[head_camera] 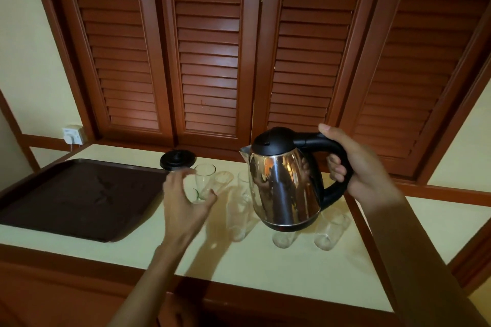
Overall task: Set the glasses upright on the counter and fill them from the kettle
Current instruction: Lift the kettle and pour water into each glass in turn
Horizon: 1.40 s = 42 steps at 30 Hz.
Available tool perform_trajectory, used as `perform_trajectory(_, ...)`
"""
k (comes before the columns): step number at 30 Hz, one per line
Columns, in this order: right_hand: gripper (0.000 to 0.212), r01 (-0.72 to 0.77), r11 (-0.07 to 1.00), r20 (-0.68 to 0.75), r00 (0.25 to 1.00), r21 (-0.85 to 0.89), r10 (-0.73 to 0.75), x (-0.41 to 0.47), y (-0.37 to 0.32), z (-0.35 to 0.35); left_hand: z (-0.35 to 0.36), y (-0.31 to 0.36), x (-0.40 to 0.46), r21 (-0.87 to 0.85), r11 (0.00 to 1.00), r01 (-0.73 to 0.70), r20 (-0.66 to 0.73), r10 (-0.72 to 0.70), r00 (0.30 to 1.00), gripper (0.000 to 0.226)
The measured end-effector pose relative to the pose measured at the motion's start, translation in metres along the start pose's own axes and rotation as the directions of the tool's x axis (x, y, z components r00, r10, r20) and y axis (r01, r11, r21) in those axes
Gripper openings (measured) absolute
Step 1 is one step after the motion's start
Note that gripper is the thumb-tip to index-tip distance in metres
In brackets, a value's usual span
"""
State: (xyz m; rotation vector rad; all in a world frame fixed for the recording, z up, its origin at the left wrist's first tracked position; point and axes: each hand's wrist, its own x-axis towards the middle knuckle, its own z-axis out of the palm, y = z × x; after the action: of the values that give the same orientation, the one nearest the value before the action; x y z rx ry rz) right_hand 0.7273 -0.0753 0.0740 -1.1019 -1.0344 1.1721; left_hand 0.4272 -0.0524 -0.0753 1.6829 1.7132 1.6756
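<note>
A dark tray point(53, 194) lies below louvred shutters point(207, 48).

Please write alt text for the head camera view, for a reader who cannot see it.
The right hand holds a steel kettle by its handle above clear glasses on a counter. The left hand touches one upright glass beside a dark tray.
</note>
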Motion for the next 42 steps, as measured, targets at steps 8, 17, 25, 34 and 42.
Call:
perform_trajectory(8, 0.058, 0.027, 0.993, -0.008, 1.0, -0.115, -0.028, -0.004, -0.01, 0.002, 0.071, 0.004, -0.036, -0.019, 0.96, 0.28, 0.414, -0.247, 0.876, 0.096)
perform_trajectory(17, 0.051, 0.003, 0.96, -0.034, 0.999, -0.281, -0.013, -0.008, -0.016, 0.008, 0.087, -0.011, -0.031, -0.097, 0.892, 0.441, 0.336, -0.388, 0.858, 0.031)
perform_trajectory(25, 0.043, -0.015, 0.889, -0.041, 0.999, -0.457, -0.004, -0.006, -0.028, 0.025, 0.072, 0.004, -0.011, -0.038, 0.943, 0.331, 0.409, -0.287, 0.866, 0.032)
perform_trajectory(34, 0.045, -0.002, 0.776, 0.018, 1.0, -0.631, 0.017, -0.004, -0.047, 0.041, 0.065, 0.011, -0.007, -0.109, 0.948, 0.3, 0.441, -0.225, 0.869, 0.032)
perform_trajectory(42, 0.045, 0.002, 0.75, 0.031, 0.999, -0.662, 0.025, -0.006, -0.056, 0.044, 0.062, 0.003, -0.006, -0.135, 0.935, 0.328, 0.443, -0.239, 0.864, 0.032)
